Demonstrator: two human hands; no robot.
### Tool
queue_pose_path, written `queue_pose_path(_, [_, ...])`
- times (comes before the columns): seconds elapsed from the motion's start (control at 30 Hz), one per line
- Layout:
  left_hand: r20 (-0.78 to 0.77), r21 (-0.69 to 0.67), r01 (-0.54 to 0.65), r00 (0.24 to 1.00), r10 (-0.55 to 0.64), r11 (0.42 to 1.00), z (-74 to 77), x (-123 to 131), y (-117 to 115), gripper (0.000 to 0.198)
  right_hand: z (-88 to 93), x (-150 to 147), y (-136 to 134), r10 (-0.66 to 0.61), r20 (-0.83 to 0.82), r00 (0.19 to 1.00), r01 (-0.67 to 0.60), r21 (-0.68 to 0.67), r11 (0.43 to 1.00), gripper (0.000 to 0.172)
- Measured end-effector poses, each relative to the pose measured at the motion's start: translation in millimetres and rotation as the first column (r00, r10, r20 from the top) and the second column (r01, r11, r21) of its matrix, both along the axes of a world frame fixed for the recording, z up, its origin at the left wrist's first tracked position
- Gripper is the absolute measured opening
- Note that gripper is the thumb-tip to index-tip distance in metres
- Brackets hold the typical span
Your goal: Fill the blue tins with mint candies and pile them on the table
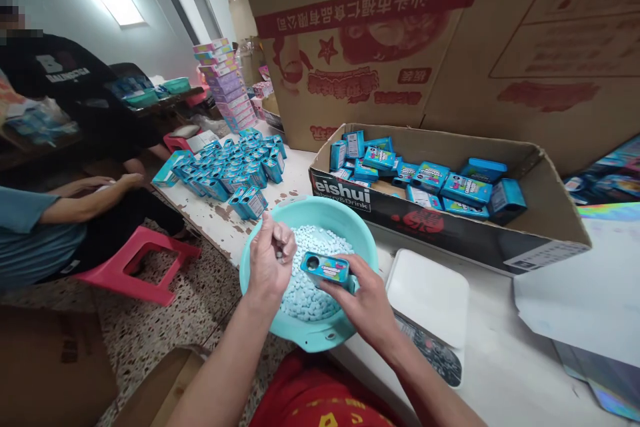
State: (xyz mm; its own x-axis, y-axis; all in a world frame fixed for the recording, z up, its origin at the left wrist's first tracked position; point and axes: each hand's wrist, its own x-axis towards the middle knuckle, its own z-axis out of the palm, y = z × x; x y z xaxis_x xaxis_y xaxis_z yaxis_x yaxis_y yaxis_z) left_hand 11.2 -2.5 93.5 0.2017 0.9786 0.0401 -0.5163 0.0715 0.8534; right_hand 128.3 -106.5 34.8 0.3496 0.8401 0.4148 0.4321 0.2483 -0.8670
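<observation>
My right hand (367, 303) grips a small blue tin (327, 268) on its side, with its round opening turned to the left. My left hand (270, 257) is curled shut just left of the tin, fingertips pinched on something small that I cannot make out. Both hands hover over a teal plastic bowl (360, 233) filled with small pale blue tablets (313, 247). The bowl sits at the near edge of a worn white table (500, 360).
A low cardboard tray (450, 230) with several blue tins stands behind the bowl. Many more tins (230, 170) cluster at the table's left. A white scale (427, 300) lies right of the bowl. Big cartons (400, 40) rise behind. Two people sit at left by a pink stool (140, 267).
</observation>
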Motion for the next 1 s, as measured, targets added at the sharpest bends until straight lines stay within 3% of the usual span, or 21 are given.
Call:
queue_pose_path(0.07, [-0.241,0.104,0.031,0.970,-0.005,0.994,-8.1,-12.2,4.6,0.046,3.8,13.9,-13.1,-0.059,-0.111,0.992,0.059,0.004,0.998,0.027])
queue_pose_path(0.1, [-0.438,0.154,0.117,0.898,-0.039,0.981,-14.7,-19.7,6.3,0.043,4.8,23.1,-20.8,-0.115,-0.161,0.980,0.117,0.003,0.993,0.029])
queue_pose_path(0.13, [-0.642,0.185,0.241,0.764,-0.069,0.953,-22.7,-27.5,7.4,0.038,4.8,33.3,-28.7,-0.186,-0.198,0.962,0.190,-0.001,0.982,0.031])
queue_pose_path(0.2, [-0.911,0.185,0.480,0.411,-0.034,0.858,-41.0,-42.1,7.4,0.028,0.0,55.3,-43.3,-0.336,-0.227,0.914,0.341,-0.020,0.940,0.036])
queue_pose_path(0.23, [-0.960,0.180,0.552,0.278,0.023,0.814,-50.2,-47.8,6.4,0.027,-4.9,66.2,-49.4,-0.403,-0.226,0.887,0.407,-0.031,0.913,0.038])
queue_pose_path(0.27, [-0.978,0.182,0.593,0.193,0.081,0.785,-58.6,-52.1,4.9,0.029,-11.4,76.5,-54.4,-0.455,-0.218,0.864,0.456,-0.046,0.889,0.038])
queue_pose_path(0.37, [-0.984,0.168,0.618,0.062,0.165,0.768,-75.4,-55.8,-0.7,0.034,-36.7,100.4,-63.4,-0.527,-0.197,0.827,0.522,-0.083,0.849,0.039])
queue_pose_path(0.53, [-0.967,0.142,0.652,-0.070,0.246,0.745,-78.4,-49.0,-5.6,0.033,-71.2,113.0,-67.8,-0.535,-0.215,0.817,0.521,-0.122,0.845,0.040])
queue_pose_path(0.73, [-0.972,0.099,0.663,-0.096,0.215,0.742,-77.3,-48.2,-5.5,0.035,-84.3,116.7,-80.4,-0.509,-0.267,0.818,0.515,-0.054,0.856,0.054])
queue_pose_path(0.83, [-0.976,0.069,0.670,-0.107,0.188,0.739,-76.1,-47.8,-4.8,0.037,-87.6,122.9,-90.9,-0.569,-0.339,0.749,0.600,-0.018,0.800,0.049])
queue_pose_path(1.0, [-0.986,0.046,0.684,-0.087,0.143,0.728,-72.0,-45.2,-3.8,0.037,-93.0,129.8,-105.8,-0.702,-0.433,0.564,0.730,-0.135,0.670,0.043])
